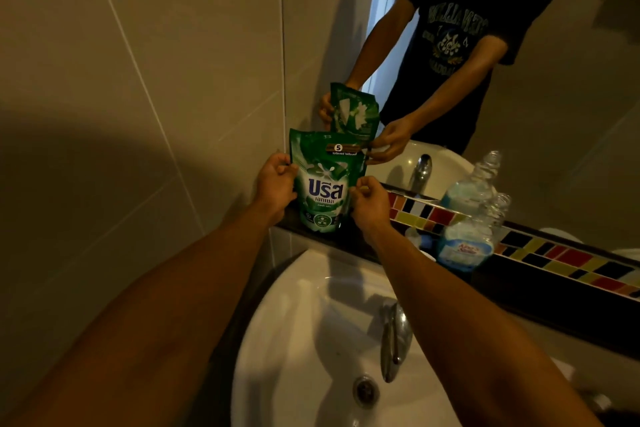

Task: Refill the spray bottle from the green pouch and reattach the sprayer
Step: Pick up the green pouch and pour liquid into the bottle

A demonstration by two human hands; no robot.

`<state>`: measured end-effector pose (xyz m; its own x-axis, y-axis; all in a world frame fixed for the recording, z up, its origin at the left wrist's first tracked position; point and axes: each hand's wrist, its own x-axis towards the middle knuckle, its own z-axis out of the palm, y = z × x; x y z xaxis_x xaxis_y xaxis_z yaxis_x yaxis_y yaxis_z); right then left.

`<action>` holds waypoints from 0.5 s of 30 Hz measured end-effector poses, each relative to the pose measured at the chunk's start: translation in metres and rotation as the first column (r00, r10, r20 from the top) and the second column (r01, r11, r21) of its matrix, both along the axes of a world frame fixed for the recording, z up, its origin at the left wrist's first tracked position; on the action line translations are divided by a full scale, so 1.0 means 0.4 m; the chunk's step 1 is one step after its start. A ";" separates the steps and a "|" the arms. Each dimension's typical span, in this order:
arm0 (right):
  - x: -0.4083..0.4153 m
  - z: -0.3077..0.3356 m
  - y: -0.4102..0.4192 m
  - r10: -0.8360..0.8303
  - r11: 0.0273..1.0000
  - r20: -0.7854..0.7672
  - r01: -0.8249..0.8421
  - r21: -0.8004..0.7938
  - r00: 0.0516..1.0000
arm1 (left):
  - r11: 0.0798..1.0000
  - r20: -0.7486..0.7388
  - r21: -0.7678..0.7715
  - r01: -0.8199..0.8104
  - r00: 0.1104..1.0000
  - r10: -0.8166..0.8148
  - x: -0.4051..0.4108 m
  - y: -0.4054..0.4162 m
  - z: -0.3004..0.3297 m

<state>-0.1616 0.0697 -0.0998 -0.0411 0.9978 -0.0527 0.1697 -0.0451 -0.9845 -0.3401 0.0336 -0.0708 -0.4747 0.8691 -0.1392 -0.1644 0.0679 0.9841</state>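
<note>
Both hands (277,184) (369,201) pinch the upright green pouch (325,184), top edge up.

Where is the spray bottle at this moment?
In the head view the spray bottle stands on the dark ledge right of the green pouch, against the mirror and behind the sink.

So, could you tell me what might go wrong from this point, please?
1. Both hands, left hand and right hand, grip the green pouch by its sides; squeezing could spurt liquid once it opens.
2. The open-necked spray bottle stands on the narrow ledge beside the right arm and could be knocked into the sink.
</note>
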 end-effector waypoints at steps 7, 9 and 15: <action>-0.058 -0.042 0.055 0.016 0.999 -0.045 -0.018 -0.047 0.999 | 0.995 -0.059 -0.002 -0.098 0.993 0.098 -0.045 0.054 -0.046; -0.068 -0.050 0.068 0.011 0.998 -0.063 -0.015 -0.055 0.998 | 0.995 -0.092 0.004 -0.099 0.991 0.099 -0.047 0.059 -0.046; -0.082 -0.072 0.085 0.012 0.999 -0.093 -0.016 -0.045 0.996 | 0.994 -0.089 0.025 -0.106 0.990 0.108 -0.049 0.080 -0.061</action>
